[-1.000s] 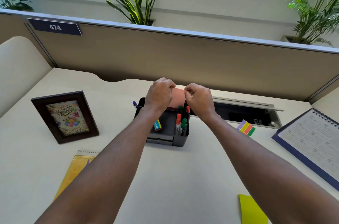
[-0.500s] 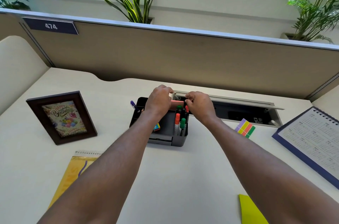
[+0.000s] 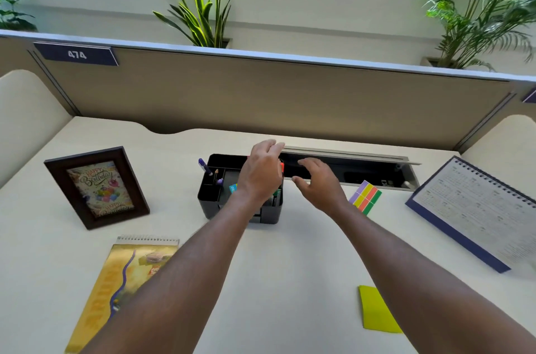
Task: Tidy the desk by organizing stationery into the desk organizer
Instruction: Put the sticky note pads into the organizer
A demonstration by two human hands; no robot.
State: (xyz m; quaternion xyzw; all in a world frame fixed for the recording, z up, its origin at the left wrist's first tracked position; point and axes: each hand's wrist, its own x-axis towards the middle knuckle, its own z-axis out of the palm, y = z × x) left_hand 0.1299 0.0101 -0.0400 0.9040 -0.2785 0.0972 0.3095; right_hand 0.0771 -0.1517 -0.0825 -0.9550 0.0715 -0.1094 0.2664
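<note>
Hands, both empty: left hand (image 3: 262,174) hovers, fingers loosely spread, over the right side of the desk organizer (image 3: 213,203); right hand (image 3: 319,185) is open just beside it, over the near lip of the cable slot (image 3: 362,172). The organizer stands mid-tabletop (image 3: 290,266) toward the far edge, with markers (image 3: 277,197) upright in its right compartment. Loose stationery left: colour flags (image 3: 366,197) just right of the right hand, and a yellow-green sticky pad (image 3: 374,310) near the front edge, right side. Judgement: fetching the next item is the step. The flags look the natural pick for the right hand. Pinch the stack by its edges so the strips stay together, lift clear, and lower it into an open compartment without nudging the markers. The left hand could steady the organizer wall.
</note>
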